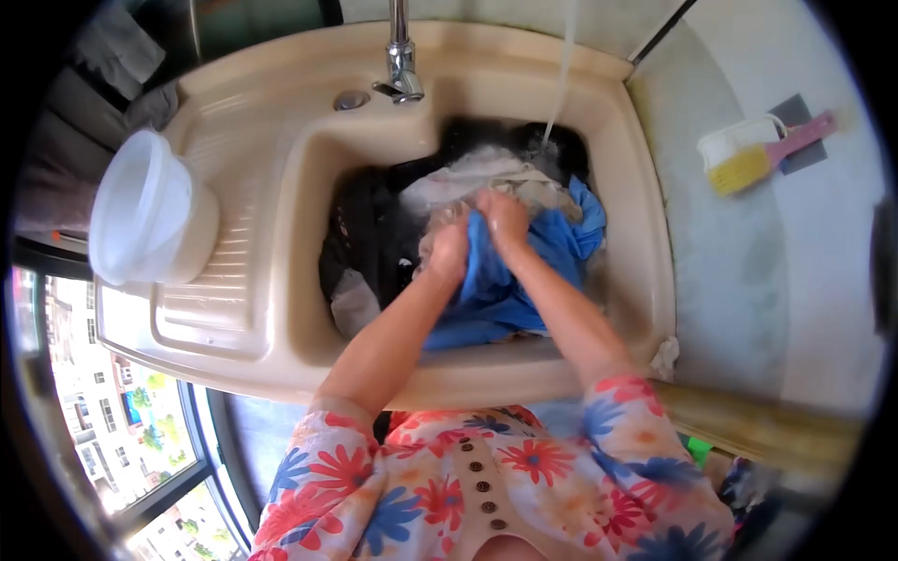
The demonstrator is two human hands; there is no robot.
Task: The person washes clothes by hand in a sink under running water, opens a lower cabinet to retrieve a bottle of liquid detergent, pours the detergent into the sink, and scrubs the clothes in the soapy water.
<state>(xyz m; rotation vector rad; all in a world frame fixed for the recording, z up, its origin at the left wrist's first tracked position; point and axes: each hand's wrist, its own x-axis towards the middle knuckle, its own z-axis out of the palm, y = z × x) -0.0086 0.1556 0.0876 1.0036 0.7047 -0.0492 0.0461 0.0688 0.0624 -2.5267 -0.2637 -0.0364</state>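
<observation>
Both my hands are down in the sink basin (313, 187), close together over wet laundry. My left hand (448, 247) is closed, with pale wet cloth bunched at its fingers and blue cloth along its inner side. My right hand (506, 221) is closed on the blue cloth (552, 245), which rises in a fold between the hands and spreads toward the basin's front. Behind the fingers lies a whitish garment (477, 173). Dark clothes (360, 224) fill the left side and back, partly in water. The fingertips are partly hidden in the fabric.
Water (561, 84) pours into the basin's back right. A chrome faucet (401, 70) stands at the rear. On the ribbed drainboard (229, 234) a translucent white tub (150, 220) rests tilted. A yellow-bristled brush (762, 161) with a pink handle hangs on the right wall.
</observation>
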